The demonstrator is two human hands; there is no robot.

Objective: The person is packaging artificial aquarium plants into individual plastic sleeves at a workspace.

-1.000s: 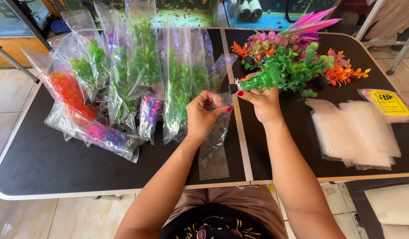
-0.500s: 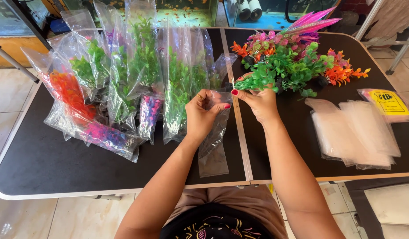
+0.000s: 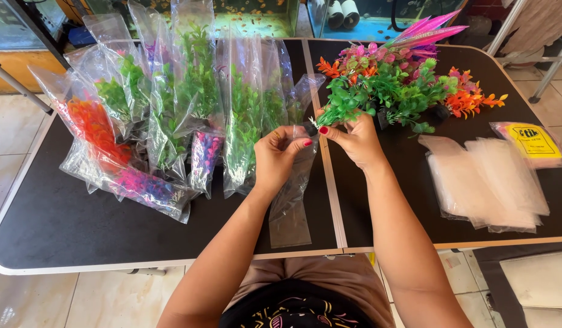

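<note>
Two hands meet at the middle of the black surface (image 3: pixel 62 231), right over its centre seam. The left hand (image 3: pixel 279 155) pinches the mouth of a clear plastic bag (image 3: pixel 291 200) between thumb and fingers, a narrow grip on the top edge, while the rest of the sleeve hangs down and trails onto the surface toward the person. The right hand (image 3: pixel 354 141) has its fingertips closed on the small dark base of a green plastic plant (image 3: pixel 360 97), holding that base just at the bag's opening, with the leafy sprigs fanning away behind. That plant looks light and springy, the fronds likely to bend and catch on the film, so the firm base seems the sensible place to hold it; the bag is thin, limp and slippery, best kept by its rim so the mouth stays open. Beyond the right hand lies a heap of loose plants (image 3: pixel 414 79) in green, orange, pink and purple. Off to the left, a row of bagged plants (image 3: pixel 171 115) leans in overlapping rows, green mostly, with red and magenta ones nearest the edge. To the right, a stack of empty clear bags (image 3: pixel 487 182) lies flat, and just beside it a packet with a yellow label (image 3: pixel 533 143).
</note>
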